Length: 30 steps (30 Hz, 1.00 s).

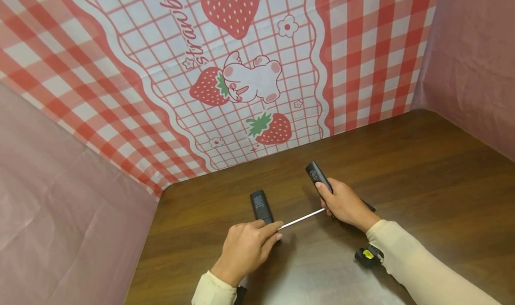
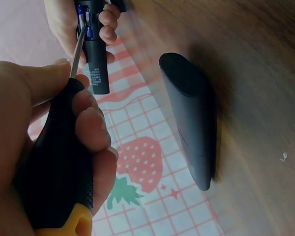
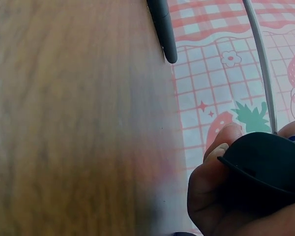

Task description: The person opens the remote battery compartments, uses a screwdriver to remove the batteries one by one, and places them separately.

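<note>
My left hand (image 1: 249, 249) grips a screwdriver (image 2: 59, 152) by its black and yellow handle, thumb up near the collar. Its thin metal shaft (image 1: 302, 218) runs across to my right hand (image 1: 347, 205). There the fingers and thumb hold a slim black handset (image 1: 316, 174), tilted up, with small white print at its end. In the left wrist view its battery compartment is uncovered, showing blue batteries (image 2: 89, 32), and the screwdriver's tip overlaps them. A second black handset-like piece (image 1: 260, 205), also with print, lies on the table just beyond my left hand.
The brown wooden table (image 1: 402, 162) runs back to a strawberry-print cloth (image 1: 265, 90) hung as a wall. Pink cloth (image 1: 72, 215) closes off both sides. A small dark piece (image 1: 369, 206) shows behind my right wrist, and a black wrist camera (image 1: 368, 256) hangs below the sleeve.
</note>
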### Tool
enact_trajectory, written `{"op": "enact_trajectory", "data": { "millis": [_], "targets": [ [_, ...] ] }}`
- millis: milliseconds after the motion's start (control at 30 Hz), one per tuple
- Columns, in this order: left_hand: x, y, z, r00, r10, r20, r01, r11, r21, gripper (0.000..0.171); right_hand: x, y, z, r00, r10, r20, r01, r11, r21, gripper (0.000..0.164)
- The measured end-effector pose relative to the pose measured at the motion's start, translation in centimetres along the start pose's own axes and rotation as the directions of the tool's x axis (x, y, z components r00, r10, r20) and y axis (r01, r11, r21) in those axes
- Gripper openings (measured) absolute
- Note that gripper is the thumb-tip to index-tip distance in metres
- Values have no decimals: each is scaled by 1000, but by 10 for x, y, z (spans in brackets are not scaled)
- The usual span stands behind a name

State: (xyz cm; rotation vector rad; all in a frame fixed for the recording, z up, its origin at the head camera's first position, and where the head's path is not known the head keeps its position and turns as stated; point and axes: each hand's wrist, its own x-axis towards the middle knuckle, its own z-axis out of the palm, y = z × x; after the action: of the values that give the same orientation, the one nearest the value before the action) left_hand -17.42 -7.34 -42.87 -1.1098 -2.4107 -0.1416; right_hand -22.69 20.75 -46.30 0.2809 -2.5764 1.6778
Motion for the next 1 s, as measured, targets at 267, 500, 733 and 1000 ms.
{"op": "enact_trajectory", "data": {
  "millis": [267,500,733,1000],
  "targets": [
    [-2,-3,2,999,-23,25,24,1000,-20,23,1,0,2,1000,3,12,-3,1000,-3,38],
    [-4,-3,5,998,-47,33,49,998,-50,21,0,-2,2,1000,8,23,-8,1000,-15,37],
    [-7,-4,7,998,-50,26,51,997,-57,22,-1,0,4,1000,-10,22,10,1000,-3,39],
    [-9,-5,11,999,-48,9,49,997,-61,22,-1,1,5,1000,-6,23,6,1000,16,39]
  ]
}}
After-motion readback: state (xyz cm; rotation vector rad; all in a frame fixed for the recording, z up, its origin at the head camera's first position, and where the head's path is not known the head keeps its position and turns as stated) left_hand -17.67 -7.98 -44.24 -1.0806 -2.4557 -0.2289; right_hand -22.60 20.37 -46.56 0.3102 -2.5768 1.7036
